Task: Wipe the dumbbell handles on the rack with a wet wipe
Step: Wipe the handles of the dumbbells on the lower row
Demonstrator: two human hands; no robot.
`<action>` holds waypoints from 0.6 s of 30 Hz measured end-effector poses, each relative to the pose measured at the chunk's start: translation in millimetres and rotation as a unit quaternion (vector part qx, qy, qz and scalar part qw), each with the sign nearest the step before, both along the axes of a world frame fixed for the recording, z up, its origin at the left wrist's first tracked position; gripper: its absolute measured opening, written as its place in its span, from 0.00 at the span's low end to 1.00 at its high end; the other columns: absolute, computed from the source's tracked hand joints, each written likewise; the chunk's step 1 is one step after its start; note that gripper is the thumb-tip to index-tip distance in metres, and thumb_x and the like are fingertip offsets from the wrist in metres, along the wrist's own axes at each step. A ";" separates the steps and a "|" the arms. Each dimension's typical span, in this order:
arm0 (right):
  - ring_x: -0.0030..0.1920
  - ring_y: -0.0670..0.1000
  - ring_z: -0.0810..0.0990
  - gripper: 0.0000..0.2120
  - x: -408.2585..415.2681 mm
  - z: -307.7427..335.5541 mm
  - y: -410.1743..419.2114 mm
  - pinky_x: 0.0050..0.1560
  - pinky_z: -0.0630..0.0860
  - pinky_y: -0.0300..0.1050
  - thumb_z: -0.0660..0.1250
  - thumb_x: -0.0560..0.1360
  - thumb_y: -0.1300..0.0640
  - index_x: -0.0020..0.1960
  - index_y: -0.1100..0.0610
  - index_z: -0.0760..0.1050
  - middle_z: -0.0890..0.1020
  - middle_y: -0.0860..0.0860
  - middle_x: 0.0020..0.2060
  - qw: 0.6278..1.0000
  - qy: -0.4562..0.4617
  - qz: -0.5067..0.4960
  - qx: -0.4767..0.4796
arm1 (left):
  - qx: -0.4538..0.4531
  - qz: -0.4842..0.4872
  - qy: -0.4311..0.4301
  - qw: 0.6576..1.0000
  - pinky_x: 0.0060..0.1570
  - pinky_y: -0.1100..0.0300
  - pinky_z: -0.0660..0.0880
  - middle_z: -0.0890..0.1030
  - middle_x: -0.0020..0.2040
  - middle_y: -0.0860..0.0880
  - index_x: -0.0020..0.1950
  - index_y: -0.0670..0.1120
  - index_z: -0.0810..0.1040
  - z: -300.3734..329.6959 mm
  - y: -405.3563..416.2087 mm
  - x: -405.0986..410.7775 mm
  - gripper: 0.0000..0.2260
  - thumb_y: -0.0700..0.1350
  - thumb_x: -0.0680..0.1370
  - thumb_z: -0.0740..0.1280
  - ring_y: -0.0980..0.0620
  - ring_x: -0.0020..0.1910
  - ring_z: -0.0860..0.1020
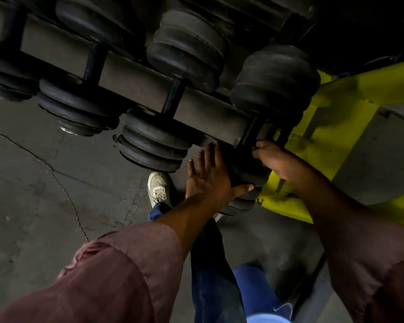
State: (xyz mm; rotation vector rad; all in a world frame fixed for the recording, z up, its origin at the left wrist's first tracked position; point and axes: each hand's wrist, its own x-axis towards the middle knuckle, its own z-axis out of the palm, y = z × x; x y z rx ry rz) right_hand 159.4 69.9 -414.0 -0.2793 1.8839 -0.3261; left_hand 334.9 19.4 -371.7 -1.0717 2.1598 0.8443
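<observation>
Our right hand (272, 159) curls round the thin black bar of the rightmost dumbbell (273, 85) on the rack (135, 82); whether a wipe is under the fingers we cannot tell. Our left hand (208, 180) lies flat, fingers spread, against that dumbbell's near ribbed rubber head. More round, ridged dumbbells sit along the grey steel rail, beside a yellow-green painted frame (350, 117), above cracked interlocking floor mats (44, 183)
</observation>
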 end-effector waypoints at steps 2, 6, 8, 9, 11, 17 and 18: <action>0.35 0.52 0.75 0.11 -2.7 5.9 1.2 0.36 0.68 0.43 0.64 0.75 0.66 0.34 0.57 0.72 0.75 0.54 0.32 0.995 0.039 0.089 -0.012 | -0.004 0.001 0.001 1.000 0.79 0.39 0.45 0.42 0.84 0.43 0.83 0.44 0.38 0.1 0.5 -0.3 0.59 0.79 0.69 0.60 0.42 0.82 0.43; 0.34 0.54 0.77 0.12 -3.2 24.8 4.7 0.30 0.64 0.42 0.67 0.72 0.61 0.32 0.60 0.69 0.74 0.53 0.28 0.961 0.144 0.235 -0.038 | -0.005 0.002 0.008 1.000 0.79 0.38 0.46 0.42 0.84 0.42 0.83 0.45 0.38 -1.1 0.4 0.9 0.58 0.79 0.69 0.60 0.42 0.82 0.44; 0.39 0.56 0.78 0.09 1.8 33.4 5.2 0.32 0.67 0.42 0.68 0.74 0.59 0.36 0.58 0.72 0.77 0.52 0.32 0.949 0.191 0.233 -0.095 | -0.004 0.003 0.006 1.000 0.79 0.38 0.47 0.42 0.84 0.43 0.83 0.45 0.38 -1.4 0.4 1.1 0.58 0.80 0.69 0.59 0.42 0.82 0.43; 0.44 0.58 0.80 0.04 5.1 35.9 5.7 0.37 0.69 0.42 0.68 0.75 0.58 0.42 0.57 0.76 0.81 0.53 0.38 0.940 0.223 0.223 -0.134 | -0.003 0.002 0.006 1.000 0.79 0.38 0.47 0.42 0.84 0.43 0.83 0.45 0.38 -1.2 0.5 0.9 0.58 0.80 0.69 0.59 0.42 0.82 0.43; 0.54 0.58 0.80 0.12 9.6 39.6 6.9 0.46 0.71 0.43 0.68 0.77 0.57 0.59 0.55 0.76 0.83 0.54 0.54 0.915 0.273 0.209 -0.211 | -0.006 0.002 0.010 1.000 0.79 0.38 0.48 0.42 0.84 0.43 0.83 0.45 0.39 -0.2 0.9 0.4 0.57 0.80 0.69 0.59 0.42 0.82 0.44; 0.50 0.55 0.80 0.13 3.5 23.1 7.9 0.44 0.73 0.41 0.64 0.77 0.64 0.58 0.54 0.80 0.78 0.53 0.54 0.845 0.242 0.398 -0.264 | -0.002 0.005 0.015 1.000 0.79 0.37 0.49 0.42 0.84 0.43 0.82 0.46 0.38 1.3 -0.3 0.3 0.57 0.78 0.70 0.61 0.41 0.82 0.44; 0.49 0.55 0.80 0.12 1.3 20.6 8.2 0.44 0.74 0.42 0.63 0.76 0.65 0.53 0.56 0.81 0.77 0.53 0.53 0.831 0.215 0.436 -0.270 | -0.001 0.004 0.012 1.000 0.79 0.38 0.49 0.42 0.84 0.43 0.82 0.46 0.38 1.5 -0.5 -0.4 0.57 0.78 0.70 0.61 0.41 0.82 0.44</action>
